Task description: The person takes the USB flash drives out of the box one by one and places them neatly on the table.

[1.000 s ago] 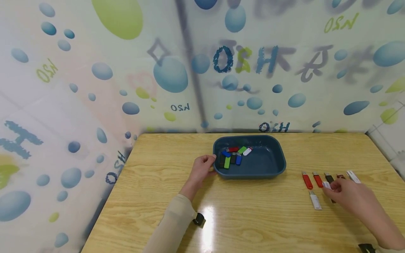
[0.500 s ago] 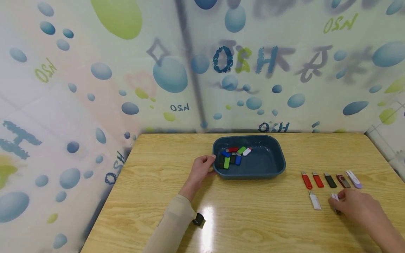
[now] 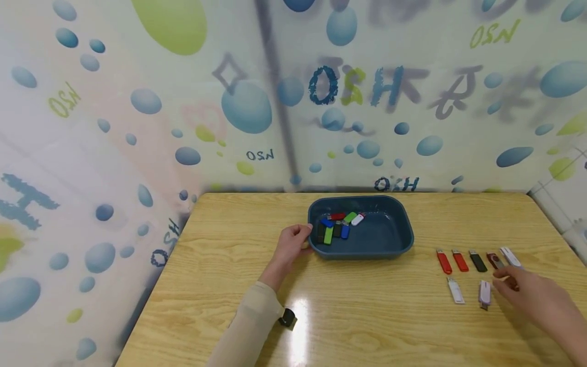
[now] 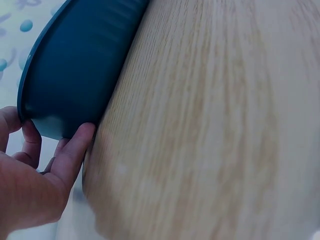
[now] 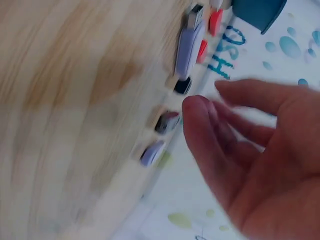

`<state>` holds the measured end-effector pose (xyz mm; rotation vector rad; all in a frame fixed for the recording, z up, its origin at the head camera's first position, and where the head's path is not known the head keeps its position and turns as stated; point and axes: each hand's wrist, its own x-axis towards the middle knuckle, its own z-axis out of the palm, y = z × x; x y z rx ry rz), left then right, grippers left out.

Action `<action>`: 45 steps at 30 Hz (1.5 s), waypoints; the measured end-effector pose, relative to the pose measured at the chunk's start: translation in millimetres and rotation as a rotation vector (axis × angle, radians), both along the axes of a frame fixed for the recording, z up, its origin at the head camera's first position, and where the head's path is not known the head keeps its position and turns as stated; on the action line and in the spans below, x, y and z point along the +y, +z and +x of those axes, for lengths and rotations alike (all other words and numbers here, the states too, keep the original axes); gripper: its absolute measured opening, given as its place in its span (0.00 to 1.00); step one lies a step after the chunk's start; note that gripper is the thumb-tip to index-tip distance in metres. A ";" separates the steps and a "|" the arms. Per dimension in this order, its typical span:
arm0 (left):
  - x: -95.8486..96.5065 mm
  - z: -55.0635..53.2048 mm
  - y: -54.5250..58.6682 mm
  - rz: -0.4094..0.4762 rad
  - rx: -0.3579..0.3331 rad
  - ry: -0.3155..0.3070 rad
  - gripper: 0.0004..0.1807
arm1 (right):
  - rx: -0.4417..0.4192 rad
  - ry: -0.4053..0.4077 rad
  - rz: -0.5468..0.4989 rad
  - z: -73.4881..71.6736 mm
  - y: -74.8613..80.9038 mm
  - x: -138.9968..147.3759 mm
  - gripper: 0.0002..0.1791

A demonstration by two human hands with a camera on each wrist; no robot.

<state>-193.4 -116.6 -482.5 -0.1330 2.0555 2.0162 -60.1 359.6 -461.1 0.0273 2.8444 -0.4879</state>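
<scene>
Right hand withdrawn from lilac USB stick, fingers parted, left hand gripping tray, sticks inside, head view only

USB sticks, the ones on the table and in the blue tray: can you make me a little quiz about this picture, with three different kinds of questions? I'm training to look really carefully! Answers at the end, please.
1. True or false: the right hand is pinching a USB stick.
2. Pick one: on the wooden table, how many USB sticks lie in the row nearer the person? A) one B) two C) five
3. Which hand touches the dark blue tray?

Key:
1. False; it holds nothing.
2. B; the white USB stick and the lilac USB stick.
3. The left hand.
</scene>
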 end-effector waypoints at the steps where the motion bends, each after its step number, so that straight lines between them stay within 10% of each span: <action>1: -0.2 0.1 0.4 -0.001 0.002 0.002 0.23 | 0.040 0.053 0.015 0.1 -2.4 1.5 0.13; 9: -0.2 0.3 0.8 0.000 -0.001 -0.007 0.22 | 0.560 0.507 0.107 6.6 -30.0 5.5 0.31; 20: 0.8 2.0 2.1 0.000 0.007 -0.010 0.22 | 0.505 0.546 0.153 10.7 -32.5 7.3 0.26; 29: 0.0 1.1 1.4 0.002 0.002 0.002 0.20 | 0.165 0.269 0.100 5.5 -23.0 -0.3 0.11; 45: -0.7 2.2 1.4 -0.004 0.002 -0.006 0.23 | 0.146 -0.045 -0.001 6.5 -11.5 -32.4 0.19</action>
